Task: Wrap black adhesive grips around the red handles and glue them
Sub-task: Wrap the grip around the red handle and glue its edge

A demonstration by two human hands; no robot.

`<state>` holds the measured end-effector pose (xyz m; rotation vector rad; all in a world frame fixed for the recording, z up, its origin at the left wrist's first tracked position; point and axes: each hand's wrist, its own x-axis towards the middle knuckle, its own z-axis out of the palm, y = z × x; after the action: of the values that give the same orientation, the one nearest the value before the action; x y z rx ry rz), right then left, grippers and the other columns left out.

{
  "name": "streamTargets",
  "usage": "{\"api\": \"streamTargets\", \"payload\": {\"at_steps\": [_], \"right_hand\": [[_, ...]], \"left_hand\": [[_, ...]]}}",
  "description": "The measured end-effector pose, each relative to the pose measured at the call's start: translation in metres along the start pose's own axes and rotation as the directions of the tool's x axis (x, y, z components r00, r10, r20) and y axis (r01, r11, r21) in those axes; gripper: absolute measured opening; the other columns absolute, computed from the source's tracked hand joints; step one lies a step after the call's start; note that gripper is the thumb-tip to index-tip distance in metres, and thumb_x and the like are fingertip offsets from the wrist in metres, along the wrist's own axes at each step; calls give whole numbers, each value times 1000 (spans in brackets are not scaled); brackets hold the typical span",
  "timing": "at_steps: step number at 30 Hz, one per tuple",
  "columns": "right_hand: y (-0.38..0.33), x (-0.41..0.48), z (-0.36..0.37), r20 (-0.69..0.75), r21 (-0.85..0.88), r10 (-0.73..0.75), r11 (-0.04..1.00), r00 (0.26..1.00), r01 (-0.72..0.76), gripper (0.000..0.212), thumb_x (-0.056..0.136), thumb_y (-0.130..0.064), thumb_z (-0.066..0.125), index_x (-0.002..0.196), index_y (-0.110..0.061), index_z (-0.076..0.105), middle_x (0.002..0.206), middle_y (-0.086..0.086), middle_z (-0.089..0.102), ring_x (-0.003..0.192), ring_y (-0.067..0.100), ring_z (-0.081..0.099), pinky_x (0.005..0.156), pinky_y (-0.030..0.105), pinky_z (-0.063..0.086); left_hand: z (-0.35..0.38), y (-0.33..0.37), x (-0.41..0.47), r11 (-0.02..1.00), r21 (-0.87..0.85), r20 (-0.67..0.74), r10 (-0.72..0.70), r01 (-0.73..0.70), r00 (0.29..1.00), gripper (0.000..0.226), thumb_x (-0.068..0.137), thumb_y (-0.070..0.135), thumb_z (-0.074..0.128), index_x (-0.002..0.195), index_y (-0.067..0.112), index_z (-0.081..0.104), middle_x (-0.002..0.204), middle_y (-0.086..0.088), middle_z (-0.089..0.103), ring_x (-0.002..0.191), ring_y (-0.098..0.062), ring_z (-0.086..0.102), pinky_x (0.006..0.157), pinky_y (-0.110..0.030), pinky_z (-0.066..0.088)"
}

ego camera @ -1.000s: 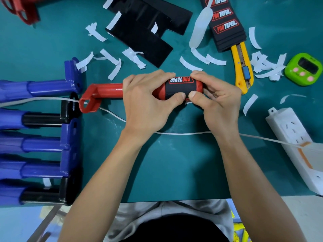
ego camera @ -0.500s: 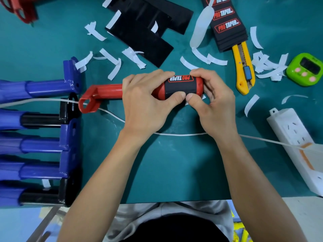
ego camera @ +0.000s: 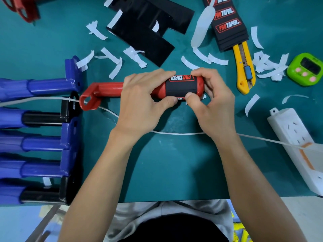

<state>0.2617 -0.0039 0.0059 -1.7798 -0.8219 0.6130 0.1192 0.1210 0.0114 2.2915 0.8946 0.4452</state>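
The red handle (ego camera: 108, 90) lies crosswise between both hands, its black grip (ego camera: 183, 87) wrapped near the right end, the left hand (ego camera: 145, 103) curled around its middle and the right hand (ego camera: 211, 102) pinching the grip's end.

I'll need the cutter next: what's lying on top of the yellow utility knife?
The stack of black Pro Taper grips overlaps the far end of the yellow utility knife, hiding the blade tip. Its body and blue slider lie uncovered.
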Motion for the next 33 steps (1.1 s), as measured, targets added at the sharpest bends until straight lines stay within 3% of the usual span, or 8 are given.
{"api": "streamTargets", "payload": {"at_steps": [4,27,33], "right_hand": [[-2,-1,2,0,-72,-22,997,1000,22,48,80,-14,80,124,-20,61,111,-11,66,98,21,66,92,44,56],[4,0,5,-15,-27,-28,999,999,28,45,82,-13,78,123,-20,61,113,-17,64,101,19,65,94,45,56],[2,0,6,-33,-42,-20,999,999,19,44,81,-15,78,121,-22,60,112,-17,64,100,17,66,93,41,57]], "left_hand": [[1,-1,0,1000,-7,-9,9,-9,1000,54,80,42,81,132,30,70,134,14,68,123,-9,58,108,-12,20],[2,4,2,996,-68,-15,-67,66,998,45,85,36,77,130,32,72,132,16,68,122,-6,56,109,-12,19],[1,5,3,993,-82,-14,-81,80,997,45,84,35,77,129,32,72,132,16,68,122,-4,55,108,-11,18]]}}
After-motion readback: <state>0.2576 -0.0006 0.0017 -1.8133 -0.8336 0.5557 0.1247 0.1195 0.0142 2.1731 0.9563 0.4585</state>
